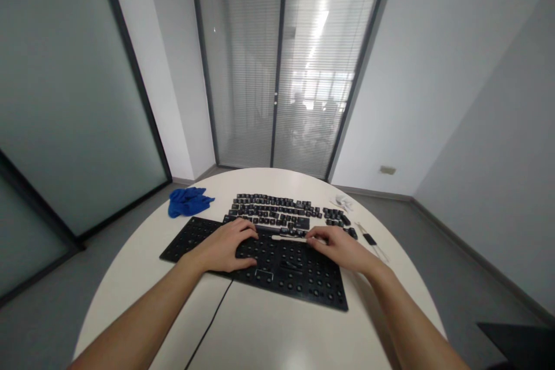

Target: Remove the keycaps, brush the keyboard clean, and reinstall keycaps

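A black keyboard (299, 272) with its keycaps off lies at a slant on the table, bare switch spots showing. Across its left half rests my left hand (228, 245), thumb and fingers spread apart on the top face. My right hand (333, 245) is closed in a pinch on a thin white cotton swab (288, 238), over the keyboard's upper right edge. The swab's tip points left, and its other end is hidden by the fingers. Loose black keycaps (277, 210) stand in rows just behind the keyboard.
A blue cloth (188, 202) lies crumpled at the table's left. Crumpled white scraps (344, 202) and tweezers with a black middle (369, 239) lie at the right. A black cable (211, 324) runs toward me over the round white table (269, 341).
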Demonstrator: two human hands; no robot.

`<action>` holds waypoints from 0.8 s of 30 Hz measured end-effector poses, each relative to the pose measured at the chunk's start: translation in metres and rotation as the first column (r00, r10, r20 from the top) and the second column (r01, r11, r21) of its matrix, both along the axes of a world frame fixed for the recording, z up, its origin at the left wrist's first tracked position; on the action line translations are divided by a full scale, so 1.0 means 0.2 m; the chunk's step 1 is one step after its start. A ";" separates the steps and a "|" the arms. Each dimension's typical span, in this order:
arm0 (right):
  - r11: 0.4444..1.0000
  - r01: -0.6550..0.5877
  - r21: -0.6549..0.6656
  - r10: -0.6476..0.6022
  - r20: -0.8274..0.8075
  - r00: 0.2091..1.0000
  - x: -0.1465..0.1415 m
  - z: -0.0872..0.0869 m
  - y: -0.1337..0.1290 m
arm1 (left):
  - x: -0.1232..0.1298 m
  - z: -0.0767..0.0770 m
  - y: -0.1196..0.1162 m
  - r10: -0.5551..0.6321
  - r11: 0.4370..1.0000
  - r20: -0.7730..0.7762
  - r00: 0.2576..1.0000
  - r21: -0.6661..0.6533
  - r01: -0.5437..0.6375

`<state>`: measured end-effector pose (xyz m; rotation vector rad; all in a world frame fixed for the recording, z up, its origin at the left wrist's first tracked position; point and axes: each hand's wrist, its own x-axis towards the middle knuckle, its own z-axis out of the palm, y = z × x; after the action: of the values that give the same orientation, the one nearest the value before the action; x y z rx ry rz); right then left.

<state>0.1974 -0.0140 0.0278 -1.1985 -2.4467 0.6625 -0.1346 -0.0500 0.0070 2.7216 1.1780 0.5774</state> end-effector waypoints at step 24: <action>0.981 -0.144 -0.130 0.141 -0.031 0.989 -0.04 0.02 -0.04 | 0.01 -0.01 0.01 0.005 1.000 -0.003 1.000 0.030 -0.005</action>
<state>0.1903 -0.0226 0.0325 -1.0627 -2.5219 0.8855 -0.1330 -0.0490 0.0045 2.7463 1.1862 0.5959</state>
